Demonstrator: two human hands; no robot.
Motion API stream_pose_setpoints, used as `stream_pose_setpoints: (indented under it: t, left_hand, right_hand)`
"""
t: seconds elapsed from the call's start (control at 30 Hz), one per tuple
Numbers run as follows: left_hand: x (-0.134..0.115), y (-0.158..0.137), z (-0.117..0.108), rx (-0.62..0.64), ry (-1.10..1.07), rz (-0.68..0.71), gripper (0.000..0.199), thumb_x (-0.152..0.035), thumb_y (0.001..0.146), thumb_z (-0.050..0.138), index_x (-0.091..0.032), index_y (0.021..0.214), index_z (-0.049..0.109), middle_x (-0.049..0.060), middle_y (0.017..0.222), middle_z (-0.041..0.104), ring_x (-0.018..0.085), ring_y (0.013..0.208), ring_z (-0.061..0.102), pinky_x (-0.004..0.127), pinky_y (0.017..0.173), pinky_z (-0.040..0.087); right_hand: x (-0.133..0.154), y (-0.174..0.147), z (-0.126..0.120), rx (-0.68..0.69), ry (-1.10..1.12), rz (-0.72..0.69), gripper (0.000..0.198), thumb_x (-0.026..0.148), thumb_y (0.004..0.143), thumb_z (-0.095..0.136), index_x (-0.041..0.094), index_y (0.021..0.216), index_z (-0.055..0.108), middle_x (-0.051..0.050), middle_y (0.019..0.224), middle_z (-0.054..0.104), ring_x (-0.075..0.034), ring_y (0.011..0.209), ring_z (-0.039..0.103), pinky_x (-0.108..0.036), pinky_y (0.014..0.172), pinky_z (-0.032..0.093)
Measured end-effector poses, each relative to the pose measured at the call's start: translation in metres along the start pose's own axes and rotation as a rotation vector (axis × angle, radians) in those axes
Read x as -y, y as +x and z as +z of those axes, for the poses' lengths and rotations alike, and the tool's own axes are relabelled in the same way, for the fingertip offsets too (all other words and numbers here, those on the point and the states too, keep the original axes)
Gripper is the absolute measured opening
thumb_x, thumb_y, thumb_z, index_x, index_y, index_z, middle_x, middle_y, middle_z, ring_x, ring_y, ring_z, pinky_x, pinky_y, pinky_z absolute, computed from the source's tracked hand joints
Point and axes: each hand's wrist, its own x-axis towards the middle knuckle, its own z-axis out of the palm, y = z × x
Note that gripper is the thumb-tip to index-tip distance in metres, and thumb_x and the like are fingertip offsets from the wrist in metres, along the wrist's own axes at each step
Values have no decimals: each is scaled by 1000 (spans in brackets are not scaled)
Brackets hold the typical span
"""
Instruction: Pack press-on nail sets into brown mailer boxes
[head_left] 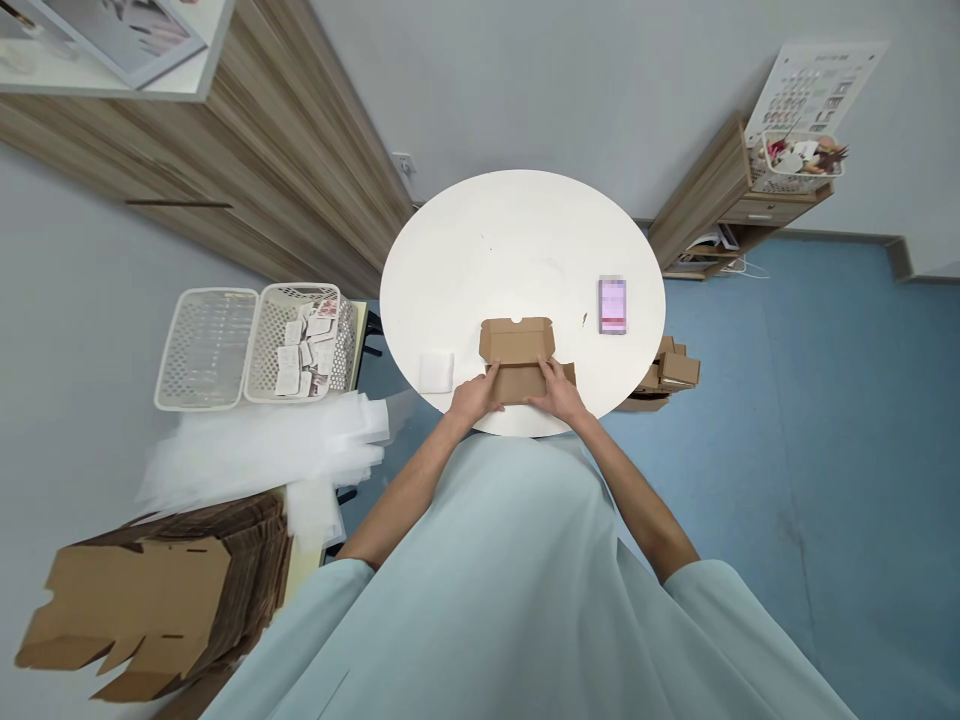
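Observation:
A brown cardboard box (517,342), partly folded with its lid flap raised away from me, lies at the near edge of the round white table (510,220). My left hand (475,398) grips its left side, thumb on the inner edge and fingers around the outside. On the right side, my right hand (559,392) holds the box the same way, and a side flap sticks out beyond it. Left of my left hand is a small white folded sheet or pouch (436,373). A phone (612,306) with a lit screen rests toward the table's right.
At left are a white basket (346,345) of small printed packets, an empty-looking clear-bottomed basket (206,350), white foam sheets (262,450) and stacked flat cardboard boxes (142,590). Folded boxes (679,370) sit below the table's right side. A wooden cabinet (742,205) stands by the wall.

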Motion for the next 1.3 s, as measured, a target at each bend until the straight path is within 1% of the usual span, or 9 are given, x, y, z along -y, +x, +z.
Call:
stream_pose_setpoints:
  t: [0.17,0.27,0.37,0.5,0.6,0.7,0.9,1.13,1.3]
  left_hand:
    - [1,2,1,8,21,-5,111,-40,80,83,-27,169,19,17,123,69,37,107,70,37,84,50]
    - [2,3,1,9,25,3,108,-41,81,83,-27,169,21,18,123,70,37,108,70,37,84,50]
    - [3,3,2,1,-1,11,108,-40,80,84,-28,168,23,16,121,71,36,109,70,36,85,50]
    - [4,4,4,-2,-29,16,112,-41,78,86,-28,168,20,15,118,72,36,107,71,36,85,50]
    - [5,6,6,2,-50,11,116,-42,76,88,-27,169,19,14,114,73,36,106,71,36,85,49]
    - [7,7,7,-3,-77,11,117,-43,74,89,-27,168,22,12,109,75,36,106,72,35,86,49]
    - [4,4,2,-2,-50,18,115,-49,75,90,-27,167,25,13,109,72,37,104,71,35,84,48]
    - [-3,-13,17,-268,-171,-171,67,-54,100,58,-20,155,42,16,116,69,33,102,71,36,83,50]
    - [-3,-9,28,-253,-142,-318,22,-38,99,53,-23,105,68,11,94,74,33,92,71,39,77,49]
  right_hand:
    - [-27,-18,-11,-388,84,269,56,44,102,52,14,148,48,-20,138,61,-30,125,61,-41,98,53]
    - [-38,-24,-14,-281,94,394,34,39,100,54,14,122,62,-16,118,71,-29,109,67,-38,91,52]
    - [-30,-25,-15,-208,120,387,22,36,103,49,19,105,64,-9,100,76,-24,95,70,-33,85,50]
    - [-1,-22,-12,-190,141,306,23,43,104,54,21,107,63,-5,90,77,-23,91,73,-30,83,49]
    - [13,-15,-7,-145,110,251,30,49,103,57,20,112,64,-8,100,78,-24,94,73,-31,85,50]
    - [13,-7,-5,-133,38,262,25,38,104,58,18,116,65,-11,112,77,-24,99,72,-32,87,50]
    - [14,5,-7,-13,-185,320,24,24,107,49,15,100,70,-15,98,77,-26,93,72,-30,79,46]
    - [25,8,-6,11,-313,322,26,18,104,45,10,106,71,-20,98,76,-29,91,72,-32,76,47]
    - [24,7,-3,22,-333,328,28,20,105,43,11,107,70,-20,99,76,-29,91,72,-33,77,48]
